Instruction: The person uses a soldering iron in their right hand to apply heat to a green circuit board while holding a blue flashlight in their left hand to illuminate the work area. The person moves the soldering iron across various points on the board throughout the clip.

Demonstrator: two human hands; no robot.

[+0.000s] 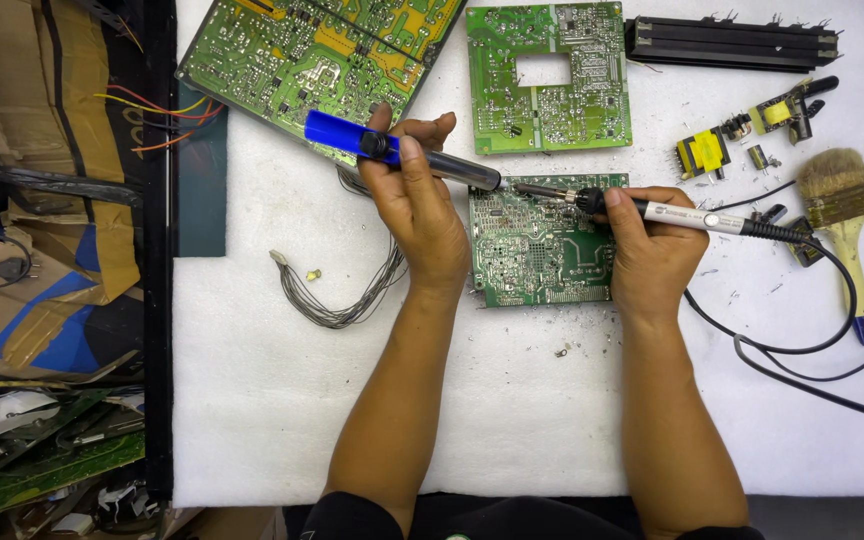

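A white foam-like sheet covers the table (282, 400), dotted with small dark specks and solder bits around the work area. Along the left edge runs a black frame, and beyond it lies a clutter of cardboard (32, 200), loose wires and more green board scraps.

Three green circuit boards lie on the table: a large one (312, 55) at the top left, a square one with a rectangular cut-out (549, 80) beside it, and a smaller board (542, 250) between the two hands. The left hand (417, 205) is closed around a blue-and-black desoldering pump (392, 152), thumb on its top, its nozzle pointing toward the small board's upper edge. The right hand (652, 250) grips a soldering iron (652, 210) like a pen; its metal tip reaches the same upper edge, just beside the pump's nozzle. One black cable (802, 350) trails from the iron across the right of the table.

A bundle of grey wires (337, 300) lies left of the left wrist. At the upper right sit one black finned heat sink (732, 42), two yellow-wrapped transformers (704, 153) with a few smaller parts, and one brush (842, 215) with a pale handle.
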